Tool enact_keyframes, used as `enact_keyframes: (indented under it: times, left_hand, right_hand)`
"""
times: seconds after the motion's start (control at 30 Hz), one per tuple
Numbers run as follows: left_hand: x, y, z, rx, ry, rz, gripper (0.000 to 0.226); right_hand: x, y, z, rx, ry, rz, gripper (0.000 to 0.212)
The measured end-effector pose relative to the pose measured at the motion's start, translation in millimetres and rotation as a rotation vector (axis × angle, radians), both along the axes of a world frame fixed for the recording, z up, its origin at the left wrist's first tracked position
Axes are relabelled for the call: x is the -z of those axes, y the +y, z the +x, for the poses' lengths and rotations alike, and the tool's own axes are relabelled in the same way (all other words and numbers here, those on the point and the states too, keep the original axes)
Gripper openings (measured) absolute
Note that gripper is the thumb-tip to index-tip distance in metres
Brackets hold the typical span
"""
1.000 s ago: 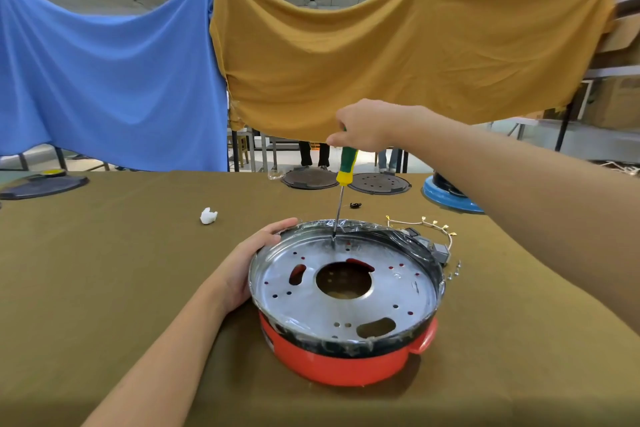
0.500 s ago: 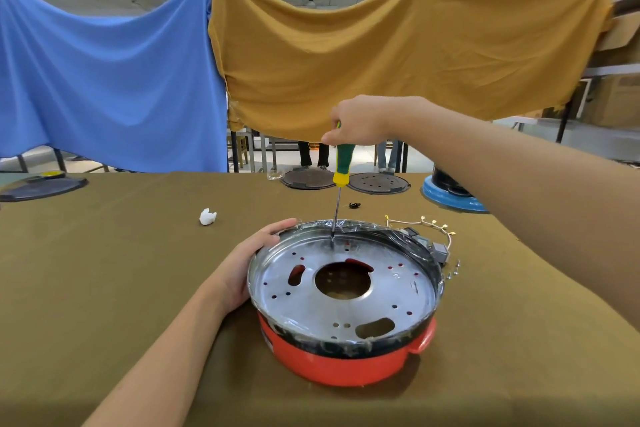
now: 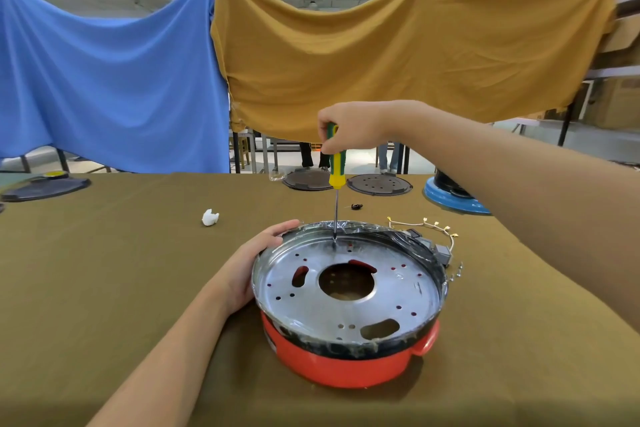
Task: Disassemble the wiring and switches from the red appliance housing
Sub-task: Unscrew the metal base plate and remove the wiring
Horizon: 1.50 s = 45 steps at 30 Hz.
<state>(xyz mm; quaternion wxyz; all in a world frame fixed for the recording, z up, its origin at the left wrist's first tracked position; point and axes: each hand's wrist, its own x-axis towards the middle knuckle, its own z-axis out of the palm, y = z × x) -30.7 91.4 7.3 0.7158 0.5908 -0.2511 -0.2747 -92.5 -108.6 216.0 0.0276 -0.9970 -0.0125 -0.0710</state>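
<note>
1. Comparing this moment with a second before, little had moved: the right hand (image 3: 349, 130) stayed curled round the top of the green-and-yellow screwdriver (image 3: 335, 163), shaft upright, tip planted at the far edge of the silver plate (image 3: 349, 291). The fingers sat slightly differently on the handle, which suggested turning.
2. The left hand (image 3: 254, 262) kept its place, fingers lying along the near-left rim of the red appliance housing (image 3: 346, 362) and bracing it.
3. I judged a screw was being worked loose there, though the screw head was too small to make out; the plate was still seated in the housing.
4. A loose wiring harness (image 3: 427, 229) with small yellow terminals lay on the table just beyond the housing's right side, so part of the job looked done.
5. The table (image 3: 104, 288) wore an olive-brown cloth; a white scrap (image 3: 210, 217) and a small dark part (image 3: 356, 207) lay on it, with two dark round plates (image 3: 379, 184) and a blue base (image 3: 453, 198) further back.
6. Blue and mustard sheets (image 3: 381, 55) hung behind, under a tiled ceiling.
</note>
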Motion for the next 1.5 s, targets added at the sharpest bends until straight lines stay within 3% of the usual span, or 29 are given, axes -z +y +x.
enact_keyframes:
  times: [0.07, 0.13, 0.2, 0.3, 0.37, 0.47, 0.53, 0.6, 0.63, 0.73, 0.8, 0.9, 1.0, 1.07, 1.13, 1.23, 1.3, 1.37, 1.43, 1.5]
  left_hand:
    - [-1, 1, 0, -0.003, 0.0, 0.005, 0.053]
    - [-1, 1, -1, -0.006, -0.002, 0.007, 0.055]
    - [-1, 1, -1, -0.009, -0.002, 0.007, 0.052]
    - [0, 1, -1, -0.011, 0.004, 0.009, 0.041]
    - [0, 1, 0, -0.01, 0.016, 0.006, 0.04]
    - [0, 1, 0, -0.005, 0.016, 0.002, 0.044]
    - [0, 1, 0, 0.004, 0.018, -0.003, 0.053]
    - [0, 1, 0, 0.008, 0.014, 0.002, 0.056]
    - [0, 0, 0, 0.01, 0.014, 0.005, 0.056]
    - [-1, 1, 1, 0.016, 0.019, 0.006, 0.056]
    - [-2, 1, 0, 0.022, 0.022, 0.005, 0.056]
    - [-7, 3, 2, 0.041, 0.0, 0.044, 0.053]
    - [-21, 5, 9, 0.029, -0.21, 0.198, 0.038]
    - [-36, 0, 12, -0.006, -0.472, 0.358, 0.032]
    - [-49, -10, 13, 0.01, -0.779, 0.52, 0.028]
    - [-58, -33, 15, 0.07, -1.168, 0.727, 0.027]
    - [-59, -45, 18, 0.072, -1.236, 0.766, 0.025]
    - [-59, -55, 21, 0.079, -1.262, 0.778, 0.022]
    - [-58, -61, 24, 0.1, -1.29, 0.791, 0.019]
    - [-56, -65, 25, 0.122, -1.307, 0.803, 0.016]
  right_hand:
    - [-2, 0, -3, -0.09, 0.051, 0.275, 0.02]
    - [-1, 0, -3, -0.084, 0.065, 0.338, 0.025]
    - [0, 4, -2, 0.003, 0.057, 0.216, 0.026]
    - [0, 4, -2, 0.201, -0.051, -0.164, 0.063]
    - [2, -1, 1, 0.173, -0.079, -0.21, 0.05]
    - [-2, -4, -5, -0.006, 0.028, 0.136, 0.014]
    - [-3, -5, -10, -0.059, 0.047, 0.294, 0.024]
    - [-1, -5, -9, -0.042, 0.037, 0.287, 0.019]
    - [0, -3, -9, -0.008, 0.038, 0.229, 0.019]
    - [3, -2, -5, 0.119, -0.059, -0.117, 0.051]
    - [4, -3, -3, 0.085, -0.088, -0.141, 0.043]
    - [0, -3, -7, -0.068, -0.004, 0.156, 0.016]
    - [-2, -4, -10, -0.107, 0.03, 0.259, 0.03]
    - [1, -2, -8, -0.065, 0.008, 0.115, 0.024]
    - [3, -1, -4, 0.017, -0.044, -0.066, 0.037]
    - [4, -1, 0, -0.005, -0.085, -0.086, 0.029]
    - [3, -2, -2, -0.069, -0.054, 0.078, 0.014]
    - [0, -1, -7, -0.098, -0.014, 0.223, 0.026]
    - [0, -2, -9, -0.094, 0.001, 0.248, 0.033]
    - [1, -2, -9, -0.07, 0.01, 0.209, 0.025]
